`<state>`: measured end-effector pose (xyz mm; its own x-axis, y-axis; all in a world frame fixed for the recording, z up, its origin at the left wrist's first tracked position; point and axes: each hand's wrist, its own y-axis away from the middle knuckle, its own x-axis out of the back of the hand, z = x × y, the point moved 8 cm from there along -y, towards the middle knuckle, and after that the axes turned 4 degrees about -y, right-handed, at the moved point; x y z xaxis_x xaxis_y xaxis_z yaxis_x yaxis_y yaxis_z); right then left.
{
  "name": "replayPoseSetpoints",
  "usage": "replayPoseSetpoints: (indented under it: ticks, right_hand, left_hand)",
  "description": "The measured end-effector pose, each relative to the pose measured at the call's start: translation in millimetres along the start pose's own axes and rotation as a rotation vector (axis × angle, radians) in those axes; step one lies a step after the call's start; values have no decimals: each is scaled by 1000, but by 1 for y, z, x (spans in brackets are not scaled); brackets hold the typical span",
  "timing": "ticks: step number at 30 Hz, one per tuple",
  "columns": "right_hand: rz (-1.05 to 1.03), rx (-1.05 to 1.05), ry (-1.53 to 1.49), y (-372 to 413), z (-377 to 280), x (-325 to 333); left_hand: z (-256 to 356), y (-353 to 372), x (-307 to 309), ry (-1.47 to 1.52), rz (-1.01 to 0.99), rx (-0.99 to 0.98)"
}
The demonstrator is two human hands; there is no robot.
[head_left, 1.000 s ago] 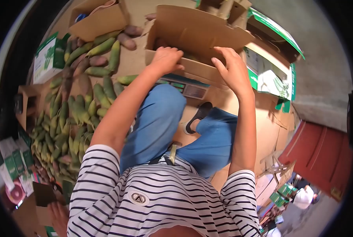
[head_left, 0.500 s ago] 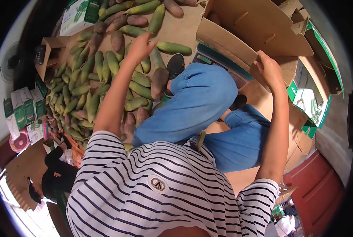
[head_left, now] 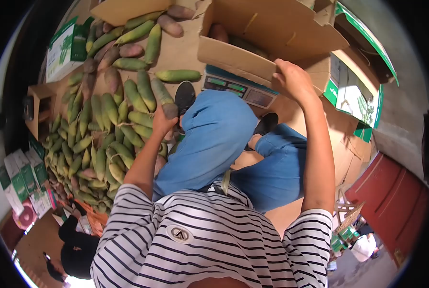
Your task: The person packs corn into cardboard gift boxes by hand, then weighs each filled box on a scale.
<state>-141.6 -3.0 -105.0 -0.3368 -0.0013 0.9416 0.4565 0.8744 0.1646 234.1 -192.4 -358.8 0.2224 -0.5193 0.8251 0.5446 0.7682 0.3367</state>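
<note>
My left hand (head_left: 163, 124) is closed around the lower end of a reddish-purple radish (head_left: 170, 111), beside my dark shoe (head_left: 184, 97). Right next to it lies a long green radish (head_left: 162, 90). More green radishes (head_left: 106, 108) and reddish ones are heaped to the left. On the right, my right hand (head_left: 294, 80) grips the near wall of an open cardboard box (head_left: 238, 60). A reddish radish (head_left: 218, 32) lies inside that box, partly hidden by its wall. The box stands over a scale (head_left: 238, 89) with lit green displays.
A green-and-white carton (head_left: 65, 53) stands at the upper left, and another carton (head_left: 354, 96) lies open at the right. Smaller boxes (head_left: 22, 173) are stacked at the far left. A person in black (head_left: 77, 249) is at the lower left. A red door (head_left: 385, 197) is at the right.
My left hand has come down and back from over the pile and closed on a reddish radish near my shoe. My right hand stays on the box. The whole view has shifted.
</note>
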Motion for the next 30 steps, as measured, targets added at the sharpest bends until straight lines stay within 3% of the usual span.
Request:
replayPoseSetpoints:
  ticks: [3, 7, 9, 11, 12, 15, 18, 21, 23, 24, 27, 30]
  right_hand:
    - [-22, -26, 5, 1, -2, 2]
    - [-5, -14, 16, 2, -3, 2]
    - [10, -10, 20, 3, -4, 3]
    - [16, 6, 28, 0, -6, 3]
    - [10, 7, 39, -1, -5, 2]
    - [-14, -6, 76, -1, -8, 3]
    - [-25, -8, 117, -3, -6, 1]
    - [-35, -9, 127, -4, -2, -2]
    - [-17, 4, 122, -5, 2, -5]
    - [-9, 16, 103, -5, 2, -5]
    - [-105, 3, 151, -4, 0, -7]
    - [-118, -28, 118, -2, -1, -7]
  left_hand:
    - [7, 4, 27, 114, 188, -135]
    - [113, 18, 169, 384, 411, -143]
    - [177, 28, 236, 713, 539, -301]
    - [232, 41, 287, 632, 766, -473]
    - [257, 41, 298, 720, 782, -585]
    - [323, 23, 282, 956, 723, -805]
    - [373, 1, 241, 944, 664, -658]
    - [394, -33, 185, 664, 503, -602]
    - [393, -54, 154, 412, 139, -429]
    - [387, -57, 143, 242, 77, -436]
    - [354, -45, 162, 256, 446, -679]
    - [287, -28, 183, 358, 454, -693]
